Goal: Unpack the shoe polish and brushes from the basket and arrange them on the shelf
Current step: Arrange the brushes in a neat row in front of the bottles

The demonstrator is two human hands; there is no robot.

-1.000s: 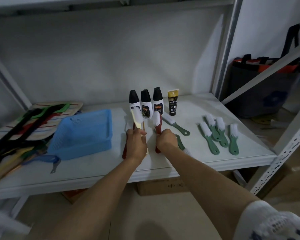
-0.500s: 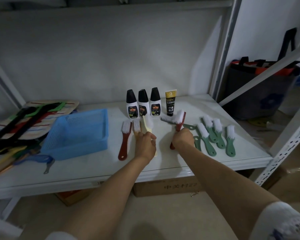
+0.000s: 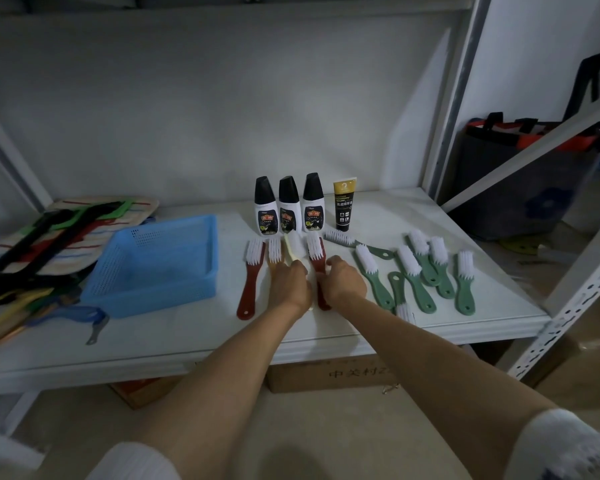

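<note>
Shelf [image 3: 160, 336], obstacles taken from the blue basket [image 3: 153, 261]: just to its right lie red and yellow brushes [image 3: 250, 278] side by side, the left hand [image 3: 290, 287] and right hand [image 3: 343, 284] resting over their handles; behind these, three polish bottles [image 3: 288, 206] and a tube [image 3: 343, 206] stand upright in a row. Farther right, green brushes [image 3: 426, 268] lie close together nearly to the shelf's right edge, with narrow gaps between them. Free room: the bare strip in front of the basket along the shelf's front edge, and the bare back strip behind it up to the wall; to its left a pile of straps [image 3: 32, 258] fills the corner.
</note>
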